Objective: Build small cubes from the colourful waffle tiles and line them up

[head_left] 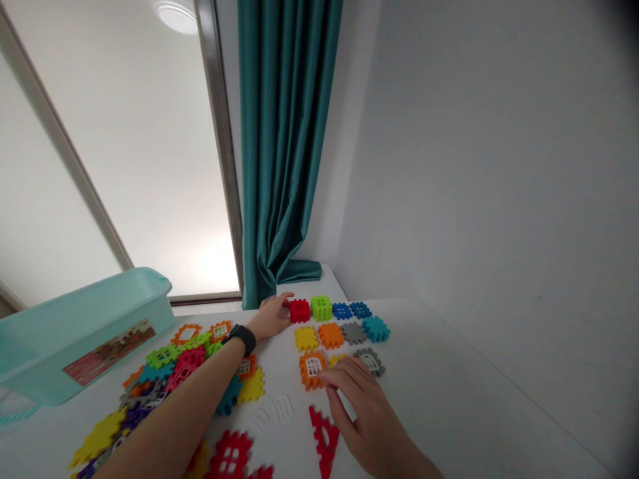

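My left hand, with a dark watch on its wrist, reaches to the far rows of toy building blocks. Its stretched fingers touch the left side of a red block stack; no grip shows. My right hand hovers low over the near row, fingers apart. Its index fingertip is at the right edge of an orange window block stack. A yellow block lies partly hidden behind that hand, and a grey window block sits just beyond it. Nearer me is a red triangular piece.
Green, dark blue, yellow, orange, grey and light blue blocks form rows. A mixed pile lies under my left forearm. A mint bin stands left; a wall rises right.
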The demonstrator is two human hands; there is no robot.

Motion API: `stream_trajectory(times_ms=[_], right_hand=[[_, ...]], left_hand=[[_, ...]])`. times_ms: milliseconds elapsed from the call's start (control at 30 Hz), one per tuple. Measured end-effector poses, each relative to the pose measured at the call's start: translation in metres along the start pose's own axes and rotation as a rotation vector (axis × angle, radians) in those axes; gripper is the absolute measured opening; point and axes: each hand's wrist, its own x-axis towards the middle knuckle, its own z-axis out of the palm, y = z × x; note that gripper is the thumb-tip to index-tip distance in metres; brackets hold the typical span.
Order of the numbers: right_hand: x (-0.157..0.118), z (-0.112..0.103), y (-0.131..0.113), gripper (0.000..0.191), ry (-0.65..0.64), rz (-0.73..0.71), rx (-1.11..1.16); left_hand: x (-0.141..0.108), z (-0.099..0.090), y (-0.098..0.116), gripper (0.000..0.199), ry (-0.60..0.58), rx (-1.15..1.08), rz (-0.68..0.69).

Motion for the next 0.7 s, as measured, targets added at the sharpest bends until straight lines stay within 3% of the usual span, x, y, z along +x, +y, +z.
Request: stream_trajectory(times_ms=[533,700], right_hand=[[0.0,-0.001,-0.001,0.027,-0.011,0.006,0.0],[-0.002,0.002,0.0,0.026,-0.004,0.009,0.0]], left_hand=[[-0.002,0.001,-0.005,0.062,0.021,-0.057,0.007],[-0.006,-0.008,-0.012,0.065,0.026,-0.106,0.006]])
